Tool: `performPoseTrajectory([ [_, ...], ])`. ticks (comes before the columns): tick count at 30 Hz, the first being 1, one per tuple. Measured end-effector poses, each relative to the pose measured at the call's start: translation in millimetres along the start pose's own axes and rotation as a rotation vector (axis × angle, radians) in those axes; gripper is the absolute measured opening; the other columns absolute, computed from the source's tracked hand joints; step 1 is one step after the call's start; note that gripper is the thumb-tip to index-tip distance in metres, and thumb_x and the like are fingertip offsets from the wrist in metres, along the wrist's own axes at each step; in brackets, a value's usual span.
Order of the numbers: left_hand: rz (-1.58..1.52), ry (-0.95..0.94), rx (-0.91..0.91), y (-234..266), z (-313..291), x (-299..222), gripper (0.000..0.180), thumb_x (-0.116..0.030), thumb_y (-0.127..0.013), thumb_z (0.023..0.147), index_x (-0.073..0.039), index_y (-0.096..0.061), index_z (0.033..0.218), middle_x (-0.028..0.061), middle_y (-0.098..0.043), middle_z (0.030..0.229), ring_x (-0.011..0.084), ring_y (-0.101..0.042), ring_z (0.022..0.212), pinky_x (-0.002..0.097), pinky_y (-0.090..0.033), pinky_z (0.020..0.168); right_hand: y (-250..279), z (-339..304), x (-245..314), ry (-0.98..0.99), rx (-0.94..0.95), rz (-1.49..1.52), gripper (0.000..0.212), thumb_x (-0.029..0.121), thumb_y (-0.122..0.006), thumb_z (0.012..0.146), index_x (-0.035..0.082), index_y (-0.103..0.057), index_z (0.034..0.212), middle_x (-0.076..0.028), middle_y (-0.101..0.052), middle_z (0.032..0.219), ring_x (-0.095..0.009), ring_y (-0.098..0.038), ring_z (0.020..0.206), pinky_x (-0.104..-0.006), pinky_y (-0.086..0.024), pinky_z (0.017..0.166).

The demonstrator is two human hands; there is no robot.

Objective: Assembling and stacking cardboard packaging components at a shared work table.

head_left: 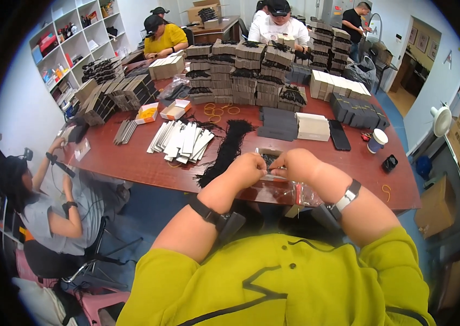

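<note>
Shirt cloth in yellow-green (202, 296) fills the near edge, and two bare forearms reach forward from its sleeves. A black band (201, 208) circles the left wrist and a pale band (348, 197) the right.

Just beyond, the left hand (247, 169) and right hand (298, 164) meet at the near edge of the red-brown table (363, 179). Both have curled fingers, the tips drawn together close to each other; a small dark thing may be between them, but I cannot tell which hand grips it. Directly under them is a small open box (266, 150) with dark contents. Just right of it lies a clear plastic bag (307, 194).

Left of the left hand is a bundle of black cords (226, 151), with a spread of white strips (181, 141) beside it. Past the right hand are a phone (339, 135), a paper cup (376, 141) and a small black case (389, 163). Flat dark pieces (277, 124) lie beside a white stack (312, 127) beyond the box.

Farther along are loose yellow rubber bands (221, 112) and two small trays (175, 110). Behind them rise tall grey stacks (246, 70) layered with black cord. To the left sits a co-worker in grey (67, 209). Across the table are people in yellow (171, 39) and white (279, 26); white shelves (72, 39) stand by the far left wall.
</note>
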State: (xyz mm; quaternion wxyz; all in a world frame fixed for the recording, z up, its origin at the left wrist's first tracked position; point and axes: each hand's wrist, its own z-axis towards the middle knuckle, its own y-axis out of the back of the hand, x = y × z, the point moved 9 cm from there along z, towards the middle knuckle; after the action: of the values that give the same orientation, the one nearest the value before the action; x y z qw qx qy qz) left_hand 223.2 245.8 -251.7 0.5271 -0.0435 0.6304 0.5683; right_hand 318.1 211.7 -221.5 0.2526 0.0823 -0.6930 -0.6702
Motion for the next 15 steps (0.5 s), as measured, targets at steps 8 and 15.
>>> performPoseTrajectory([
  [8, -0.082, 0.080, 0.077, -0.1, -4.6, 5.8, 0.009, -0.006, -0.068, 0.073, 0.000, -0.062, 0.075, 0.0085, -0.056, 0.073, 0.0177, -0.054, 0.061, 0.0309, -0.044, 0.057, -5.3, -17.4, -2.4, 0.017, -0.249, 0.090, 0.018, 0.025, -0.058, 0.084, 0.011, -0.066, 0.091, -0.015, -0.064, 0.085, -0.035, -0.061, 0.081, -0.0417, -0.048, 0.071],
  [15, -0.094, 0.059, 0.115, -3.3, -5.4, -2.3, 0.010, -0.007, -0.069, 0.071, 0.000, -0.064, 0.076, 0.0093, -0.058, 0.073, 0.0196, -0.056, 0.071, 0.0313, -0.045, 0.066, -21.8, -27.4, -20.0, -0.194, -0.143, 0.510, 0.020, 0.025, -0.059, 0.086, 0.009, -0.064, 0.097, -0.015, -0.065, 0.082, -0.028, -0.061, 0.072, -0.0359, -0.048, 0.068],
])
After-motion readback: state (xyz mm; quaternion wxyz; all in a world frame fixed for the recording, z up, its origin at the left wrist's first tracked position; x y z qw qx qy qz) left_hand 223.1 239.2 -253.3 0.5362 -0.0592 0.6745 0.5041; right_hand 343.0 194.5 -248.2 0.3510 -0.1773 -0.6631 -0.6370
